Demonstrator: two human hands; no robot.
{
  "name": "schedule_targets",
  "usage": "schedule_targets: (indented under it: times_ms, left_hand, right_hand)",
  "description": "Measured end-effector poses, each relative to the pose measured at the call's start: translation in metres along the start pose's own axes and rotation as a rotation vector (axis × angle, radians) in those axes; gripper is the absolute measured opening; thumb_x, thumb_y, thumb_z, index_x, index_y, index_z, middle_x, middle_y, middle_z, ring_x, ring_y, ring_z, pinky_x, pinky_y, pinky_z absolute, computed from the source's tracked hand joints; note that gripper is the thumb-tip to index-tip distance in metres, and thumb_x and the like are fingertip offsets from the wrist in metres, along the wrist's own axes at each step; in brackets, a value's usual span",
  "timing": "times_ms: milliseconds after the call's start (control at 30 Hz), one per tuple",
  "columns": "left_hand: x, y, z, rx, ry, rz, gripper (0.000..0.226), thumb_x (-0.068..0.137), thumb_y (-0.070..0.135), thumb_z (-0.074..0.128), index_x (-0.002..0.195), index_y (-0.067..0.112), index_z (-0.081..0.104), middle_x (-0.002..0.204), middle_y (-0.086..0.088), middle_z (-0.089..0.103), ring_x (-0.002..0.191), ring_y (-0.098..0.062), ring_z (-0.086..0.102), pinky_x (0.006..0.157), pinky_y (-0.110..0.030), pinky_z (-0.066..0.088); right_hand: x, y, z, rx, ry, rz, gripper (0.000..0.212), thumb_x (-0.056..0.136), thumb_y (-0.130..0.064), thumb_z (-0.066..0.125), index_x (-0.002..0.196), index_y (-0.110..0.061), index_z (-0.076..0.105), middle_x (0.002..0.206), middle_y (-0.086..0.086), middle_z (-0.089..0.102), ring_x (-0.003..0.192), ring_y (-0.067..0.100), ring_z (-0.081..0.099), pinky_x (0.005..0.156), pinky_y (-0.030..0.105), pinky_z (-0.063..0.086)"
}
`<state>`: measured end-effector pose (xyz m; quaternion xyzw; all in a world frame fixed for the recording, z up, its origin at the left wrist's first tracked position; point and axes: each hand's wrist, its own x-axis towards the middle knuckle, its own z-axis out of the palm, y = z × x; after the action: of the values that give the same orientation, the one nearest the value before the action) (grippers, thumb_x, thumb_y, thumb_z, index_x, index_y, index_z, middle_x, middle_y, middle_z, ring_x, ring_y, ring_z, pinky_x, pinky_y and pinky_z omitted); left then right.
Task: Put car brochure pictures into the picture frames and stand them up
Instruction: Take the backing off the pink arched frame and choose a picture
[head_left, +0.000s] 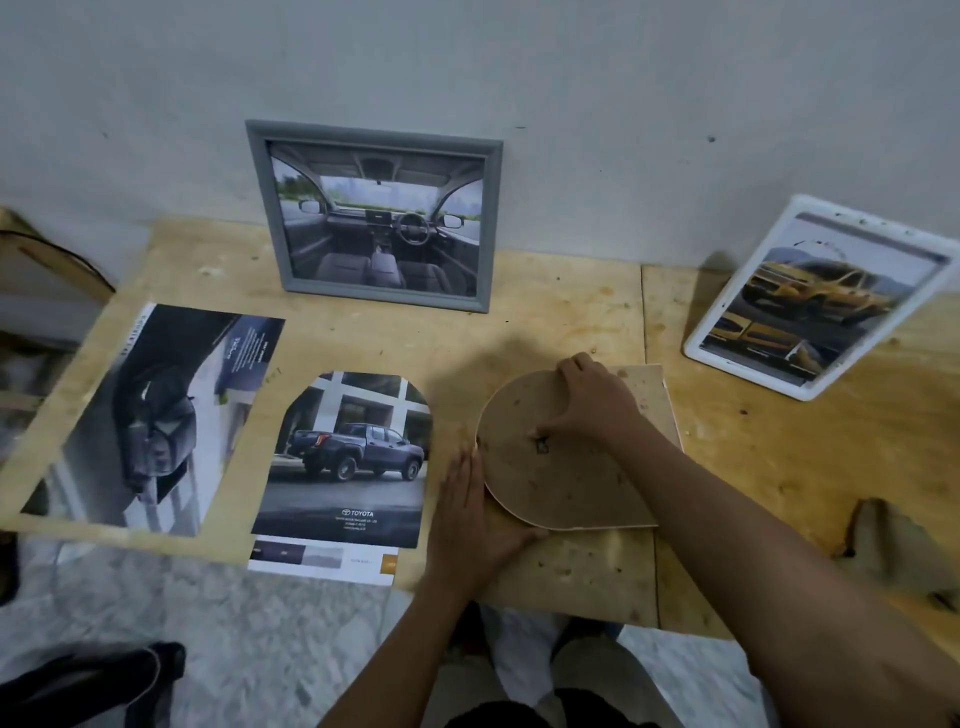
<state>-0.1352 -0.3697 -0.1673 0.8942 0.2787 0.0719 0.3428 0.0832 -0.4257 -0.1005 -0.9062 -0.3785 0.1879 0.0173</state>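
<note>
Nearest, the left hand lies flat, fingers straight, steadying the arched backing board on the table. The right hand curls over it, thumb by its clip. Best to lift it evenly, then lay in the arch-cut pickup picture just left.

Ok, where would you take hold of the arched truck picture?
Probably its straight bottom edge, from the near side. The truck picture lies flat on the table, so there's nothing to pinch from above; that edge sits by the table's front, where a thumb could slide under.
</note>
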Motion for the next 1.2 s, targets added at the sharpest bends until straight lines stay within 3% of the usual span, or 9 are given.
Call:
schedule_targets:
  times_ms: [233,367,533,733,900,1067,1200]
  left_hand:
    - [-0.001,-0.001,0.004,0.029,0.006,-0.020,0.109,0.067,0.088,0.039,0.146,0.020,0.007,0.154,-0.002,0.013,0.142,-0.019,0.015,0.114,-0.040,0.012]
    - [-0.002,-0.003,0.004,0.047,0.000,-0.011,0.110,0.066,0.088,0.040,0.147,0.023,0.003,0.155,0.000,0.009,0.144,-0.015,0.009,0.115,-0.037,0.007]
    - [0.001,-0.007,0.003,0.081,0.011,-0.042,0.106,0.073,0.083,0.038,0.149,0.013,0.011,0.155,0.001,0.006,0.144,-0.010,0.004,0.118,-0.033,0.007]
    - [0.004,-0.006,0.000,0.121,0.000,-0.027,0.101,0.078,0.082,0.027,0.148,0.012,0.012,0.154,-0.001,0.007,0.143,-0.014,0.007,0.116,-0.026,-0.002]
    - [0.003,-0.007,0.001,0.151,0.001,-0.023,0.103,0.077,0.084,0.022,0.149,0.012,0.011,0.155,-0.002,0.007,0.144,-0.016,0.007,0.117,-0.034,0.004]
    - [0.003,-0.008,0.002,0.155,0.001,-0.023,0.099,0.079,0.082,0.023,0.149,0.015,0.004,0.155,-0.002,0.006,0.144,-0.017,0.009,0.116,-0.036,0.004]
    - [0.003,-0.006,0.002,0.148,-0.012,-0.022,0.101,0.078,0.083,0.022,0.149,0.014,0.003,0.156,-0.002,0.003,0.145,-0.015,0.004,0.117,-0.027,-0.004]
  right_hand:
    - [0.005,0.003,-0.003,0.056,-0.030,-0.014,0.082,0.058,-0.058,0.079,0.118,-0.014,0.044,0.113,0.002,0.049,0.104,0.021,0.053,0.079,0.033,0.045]
    - [0.003,0.002,-0.004,-0.053,-0.023,-0.127,0.083,0.063,-0.060,0.074,0.126,-0.013,0.046,0.128,0.004,0.045,0.115,0.022,0.046,0.090,0.035,0.044]
    - [-0.004,-0.010,-0.002,-0.244,-0.122,-0.439,0.045,0.088,-0.043,0.052,0.130,-0.029,0.047,0.143,-0.001,0.034,0.131,0.023,0.034,0.104,0.040,0.031]
    - [0.000,-0.032,-0.003,-0.295,-0.257,-0.530,0.066,0.085,-0.048,0.058,0.143,-0.036,0.029,0.142,0.003,0.032,0.126,0.025,0.036,0.102,0.042,0.031]
    - [0.010,-0.055,-0.010,-0.553,-0.258,-0.632,0.082,0.073,-0.046,0.071,0.142,-0.032,0.029,0.143,0.005,0.034,0.128,0.028,0.037,0.100,0.045,0.039]
    - [0.014,-0.072,-0.020,-0.755,-0.267,-0.694,0.085,0.068,-0.036,0.080,0.139,-0.030,0.032,0.130,0.007,0.044,0.108,0.027,0.052,0.080,0.040,0.052]
    - [0.018,-0.078,-0.024,-0.860,-0.218,-0.756,0.079,0.075,-0.028,0.076,0.138,-0.027,0.029,0.132,0.009,0.039,0.104,0.023,0.049,0.067,0.029,0.042]
